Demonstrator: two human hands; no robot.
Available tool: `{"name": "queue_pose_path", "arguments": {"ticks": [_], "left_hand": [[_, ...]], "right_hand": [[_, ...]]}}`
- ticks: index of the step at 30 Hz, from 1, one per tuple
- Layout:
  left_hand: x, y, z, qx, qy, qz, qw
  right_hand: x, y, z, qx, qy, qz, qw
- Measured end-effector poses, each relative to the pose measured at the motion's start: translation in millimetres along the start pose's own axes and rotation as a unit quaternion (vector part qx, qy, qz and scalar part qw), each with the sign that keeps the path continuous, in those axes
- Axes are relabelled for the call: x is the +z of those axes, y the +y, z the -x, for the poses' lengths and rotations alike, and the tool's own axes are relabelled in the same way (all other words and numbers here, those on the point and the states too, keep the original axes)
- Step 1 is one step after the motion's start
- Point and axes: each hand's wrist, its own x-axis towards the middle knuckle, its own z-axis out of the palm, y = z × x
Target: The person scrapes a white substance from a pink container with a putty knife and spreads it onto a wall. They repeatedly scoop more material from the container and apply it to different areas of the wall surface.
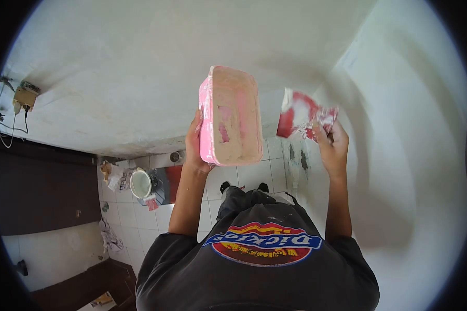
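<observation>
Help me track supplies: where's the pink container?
In the head view, the pink container is upper centre, held in the left hand, left of the red scraper.

Home-like room mid-renovation, patchy off-white plastered wall, square white floor tiles, putty-smeared pink rectangular plastic tub, round white bucket

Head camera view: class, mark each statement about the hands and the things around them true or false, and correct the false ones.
1. The left hand holds the pink tub. True.
2. The red scraper lies on the floor. False: the right hand holds the red scraper.
3. The pink tub is brim-full. False: pink patches show through the pale coating inside it.
4. A pale bucket is on the person's left. True.
5. The red scraper is pressed against the pink tub. False: a gap separates them.
</observation>
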Motion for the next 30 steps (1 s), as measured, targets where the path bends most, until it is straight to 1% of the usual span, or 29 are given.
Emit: {"name": "queue_pose_path", "arguments": {"ticks": [1, 2, 4, 5, 6, 8, 9, 10, 12, 13, 14, 15, 16, 17, 18, 19, 20, 22, 24, 26, 27, 28, 30], "left_hand": [[6.0, -4.4, 2.0, 0.011, 0.036, -0.047, 0.998], [6.8, -9.4, 1.7, 0.013, 0.042, -0.046, 0.998], [6.1, -22.2, 3.0, 0.02, 0.078, -0.081, 0.993], [10.1, -26.0, 5.4, 0.021, 0.082, -0.082, 0.993], [16.7, -27.3, 7.8, 0.027, 0.076, -0.075, 0.994], [17.0, -24.5, 8.3, 0.036, 0.069, -0.067, 0.995], [11.4, -22.3, 9.3, 0.038, 0.039, -0.07, 0.996], [8.1, -21.2, 11.4, 0.036, 0.008, -0.075, 0.996], [16.5, -17.8, 10.5, 0.042, 0.003, -0.094, 0.995], [10.4, -17.1, 9.2, 0.015, 0.017, -0.099, 0.995], [7.1, -18.6, 10.4, -0.015, 0.032, -0.106, 0.994], [17.7, -17.2, 12.4, -0.013, 0.031, -0.105, 0.994], [37.2, -13.6, 15.4, -0.033, 0.03, -0.116, 0.992], [47.0, -12.4, 18.5, -0.055, 0.03, -0.127, 0.99], [46.0, -13.3, 19.2, -0.057, 0.031, -0.126, 0.99], [44.8, -12.2, 17.8, -0.071, 0.025, -0.175, 0.982], [44.0, -10.8, 15.9, -0.084, 0.017, -0.224, 0.971], [43.4, -6.7, 13.4, -0.095, 0.009, -0.224, 0.97], [36.8, -0.6, 8.4, -0.104, 0.003, -0.224, 0.969], [23.9, 1.4, -0.1, -0.138, 0.025, -0.248, 0.958], [21.1, 4.1, -1.7, -0.141, 0.028, -0.248, 0.958], [20.1, 5.2, -3.2, -0.135, 0.039, -0.271, 0.952], [12.8, 16.4, -6.6, -0.134, 0.053, -0.294, 0.945]], "right_hand": [[4.3, -8.7, -5.4, 0.032, -0.014, -0.034, 0.999], [9.7, -6.8, -10.0, 0.035, -0.019, -0.035, 0.999], [16.6, 5.3, -10.9, 0.103, -0.038, -0.099, 0.989], [18.4, 14.7, -8.2, 0.126, -0.059, -0.118, 0.983], [17.1, 31.0, -5.6, 0.128, -0.061, -0.12, 0.983], [14.0, 72.7, -4.9, 0.226, -0.087, -0.296, 0.924], [10.5, 85.5, -7.6, 0.215, -0.095, -0.223, 0.946], [0.7, 94.2, -5.9, 0.215, -0.092, -0.225, 0.946], [-11.2, 89.4, -15.5, 0.174, -0.067, -0.18, 0.966], [-21.1, 82.4, -20.5, 0.14, -0.055, -0.117, 0.982], [-26.9, 67.3, -24.2, 0.14, -0.057, -0.118, 0.981], [-32.3, 48.0, -31.8, 0.065, -0.065, -0.037, 0.995], [-36.7, 29.2, -39.7, -0.011, -0.072, 0.046, 0.996], [-35.7, 10.1, -45.1, -0.01, -0.072, 0.047, 0.996], [-30.1, -8.2, -48.6, -0.052, -0.049, 0.082, 0.994], [-25.6, -17.5, -50.6, -0.094, -0.027, 0.115, 0.989], [-24.2, -19.0, -52.6, -0.093, -0.026, 0.116, 0.989], [-19.6, -23.5, -57.0, -0.156, -0.057, 0.262, 0.951], [-8.6, -28.0, -55.4, -0.147, -0.065, 0.268, 0.95], [-4.4, -19.7, -56.3, -0.085, -0.147, 0.258, 0.951], [2.1, -12.1, -57.4, -0.123, -0.157, 0.261, 0.945], [6.0, -8.3, -54.8, -0.12, -0.159, 0.259, 0.945], [27.4, -9.7, -44.9, -0.051, -0.236, 0.24, 0.94]]}}
